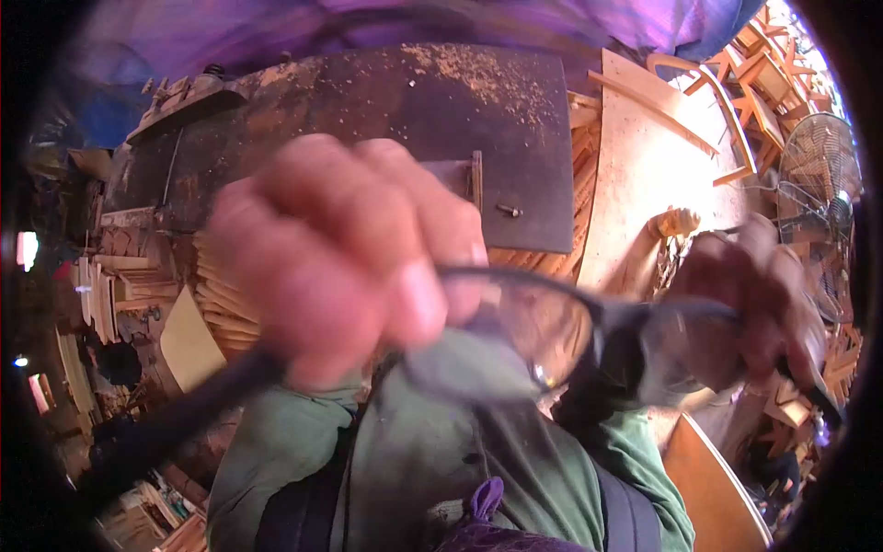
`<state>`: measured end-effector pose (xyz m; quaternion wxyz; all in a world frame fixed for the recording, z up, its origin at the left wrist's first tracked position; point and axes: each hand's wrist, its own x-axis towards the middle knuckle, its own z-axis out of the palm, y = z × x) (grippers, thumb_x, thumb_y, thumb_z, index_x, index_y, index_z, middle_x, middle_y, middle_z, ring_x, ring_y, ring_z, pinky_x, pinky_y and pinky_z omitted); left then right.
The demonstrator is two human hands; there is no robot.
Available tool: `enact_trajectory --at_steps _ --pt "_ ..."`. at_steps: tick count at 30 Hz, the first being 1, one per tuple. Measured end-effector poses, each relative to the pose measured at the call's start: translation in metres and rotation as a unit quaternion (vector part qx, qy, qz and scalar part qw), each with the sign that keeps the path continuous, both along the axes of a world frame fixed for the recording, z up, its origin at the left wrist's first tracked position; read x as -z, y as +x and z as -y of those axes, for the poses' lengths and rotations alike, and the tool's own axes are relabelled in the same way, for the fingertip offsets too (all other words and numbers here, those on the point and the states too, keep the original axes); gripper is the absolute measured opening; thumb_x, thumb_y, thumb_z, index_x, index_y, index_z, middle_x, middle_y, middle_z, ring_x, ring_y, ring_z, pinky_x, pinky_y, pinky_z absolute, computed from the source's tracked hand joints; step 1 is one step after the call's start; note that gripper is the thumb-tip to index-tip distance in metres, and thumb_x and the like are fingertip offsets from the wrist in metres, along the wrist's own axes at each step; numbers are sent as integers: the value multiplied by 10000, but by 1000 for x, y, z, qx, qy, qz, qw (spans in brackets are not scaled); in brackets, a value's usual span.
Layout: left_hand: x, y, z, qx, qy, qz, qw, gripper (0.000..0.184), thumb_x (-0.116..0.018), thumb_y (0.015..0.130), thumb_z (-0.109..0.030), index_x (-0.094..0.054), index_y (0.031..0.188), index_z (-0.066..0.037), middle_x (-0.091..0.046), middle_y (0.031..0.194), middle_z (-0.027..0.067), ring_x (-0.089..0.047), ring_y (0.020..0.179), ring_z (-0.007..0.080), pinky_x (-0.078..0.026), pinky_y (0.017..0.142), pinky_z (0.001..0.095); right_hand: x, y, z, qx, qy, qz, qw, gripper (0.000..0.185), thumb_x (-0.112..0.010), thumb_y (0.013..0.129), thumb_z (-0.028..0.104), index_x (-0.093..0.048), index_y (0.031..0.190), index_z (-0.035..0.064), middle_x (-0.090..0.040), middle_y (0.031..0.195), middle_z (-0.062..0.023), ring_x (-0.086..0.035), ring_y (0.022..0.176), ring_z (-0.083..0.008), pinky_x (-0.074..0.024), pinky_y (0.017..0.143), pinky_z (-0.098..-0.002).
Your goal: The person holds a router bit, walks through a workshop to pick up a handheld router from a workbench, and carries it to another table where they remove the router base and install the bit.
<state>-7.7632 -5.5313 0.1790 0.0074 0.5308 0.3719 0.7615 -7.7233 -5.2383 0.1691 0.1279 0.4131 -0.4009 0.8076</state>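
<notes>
Eyeglasses with a thin black frame and clear lenses (pixel 607 317) stretch across my view, close up and blurred, between my two hands. My left hand (pixel 340 239) has its fingers curled tight, thumb pinching the left end of the frame; one dark arm runs out below it towards the near left. My right hand (pixel 763 285), in shadow, has its fingers bent closed about the right end. Around the lenses is open air, with my green long-sleeved shirt (pixel 405 451) near, below them.

Beyond lies a dark flat worktop (pixel 533 166), pale wood shavings (pixel 478 78) strewn along its far edge and a small metal fitting (pixel 509 211) by its near right corner. Past its right edge lean a pale wooden sheet (pixel 630 156) and, farther right, a round caged fan (pixel 819 166), crowding that side.
</notes>
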Motion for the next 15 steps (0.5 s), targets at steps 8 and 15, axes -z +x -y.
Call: enact_trajectory --at_steps 8,15 --pt "17 9 -15 -10 58 14 998 289 -753 941 -110 -719 1211 -14 -706 1091 219 -682 848 272 -608 705 406 15 -16 2 -12 38 -64 997 327 -755 955 172 -715 1279 183 -698 1038 -55 -583 897 -219 -560 698 -320" --pt "-47 44 1 -98 -42 6 994 255 -815 872 -94 -802 1095 -217 -780 1045 85 -760 876 236 -653 815 440 -18 -2 -28 -109 8 -72 991 318 -799 911 153 -756 1223 196 -700 1066 3 -557 952 -160 -500 791 -293"
